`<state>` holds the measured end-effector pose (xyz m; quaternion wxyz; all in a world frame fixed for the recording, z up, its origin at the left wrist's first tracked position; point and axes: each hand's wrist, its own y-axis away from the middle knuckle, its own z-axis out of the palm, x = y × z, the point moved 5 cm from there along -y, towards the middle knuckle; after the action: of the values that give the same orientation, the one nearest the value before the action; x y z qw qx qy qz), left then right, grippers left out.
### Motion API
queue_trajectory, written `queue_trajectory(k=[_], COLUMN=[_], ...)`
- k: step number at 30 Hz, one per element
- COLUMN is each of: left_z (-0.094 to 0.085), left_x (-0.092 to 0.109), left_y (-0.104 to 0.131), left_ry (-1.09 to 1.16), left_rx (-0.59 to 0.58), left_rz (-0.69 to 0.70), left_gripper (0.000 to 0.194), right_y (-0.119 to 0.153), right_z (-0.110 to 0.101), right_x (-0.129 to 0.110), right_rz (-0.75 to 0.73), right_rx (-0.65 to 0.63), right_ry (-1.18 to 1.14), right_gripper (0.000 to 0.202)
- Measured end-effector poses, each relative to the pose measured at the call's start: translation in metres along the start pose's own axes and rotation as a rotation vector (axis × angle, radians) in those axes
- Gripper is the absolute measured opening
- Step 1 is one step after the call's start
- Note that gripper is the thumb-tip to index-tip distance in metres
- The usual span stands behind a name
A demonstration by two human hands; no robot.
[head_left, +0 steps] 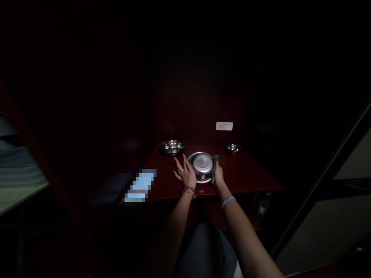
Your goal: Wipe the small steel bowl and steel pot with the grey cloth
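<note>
A shiny metal bowl [202, 163] is between my two hands over the dark red desk, its underside facing me. My left hand [186, 173] rests against the bowl's left edge, its fingers spread apart. At the right edge, my right hand [219, 174] grips a dark grey cloth [215, 168] pressed to the rim. Its fingertips are mostly hidden behind the cloth and bowl.
Another metal bowl [172, 147] sits at the desk's back left, a small one [233, 148] at the back right. A wall socket [224, 126] is above the desk [249, 175]. A pixelated bright object [140, 187] lies at left; a bottle [263, 206] stands below right.
</note>
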<state>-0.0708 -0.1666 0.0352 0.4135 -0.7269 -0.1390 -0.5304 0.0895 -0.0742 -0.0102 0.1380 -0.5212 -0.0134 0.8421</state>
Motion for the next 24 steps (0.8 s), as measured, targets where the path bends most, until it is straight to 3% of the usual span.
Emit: queue_trajectory(k=[11,24], left_z=[0.0072,0.0065], left_x=[-0.0029,-0.007], left_y=[-0.002,-0.003], left_ry=[-0.028,-0.049], left_rx=[-0.079,-0.063], left_rz=[0.038,0.034], left_gripper=[0.048,0.041], right_y=[0.0004,-0.0004], right_z=[-0.0008,-0.0005], right_x=[-0.0003,0.0011], right_rz=[0.01,0.016], right_rx=[0.011,-0.006], right_ry=[0.001,0.023], right_gripper=[0.057,0.057])
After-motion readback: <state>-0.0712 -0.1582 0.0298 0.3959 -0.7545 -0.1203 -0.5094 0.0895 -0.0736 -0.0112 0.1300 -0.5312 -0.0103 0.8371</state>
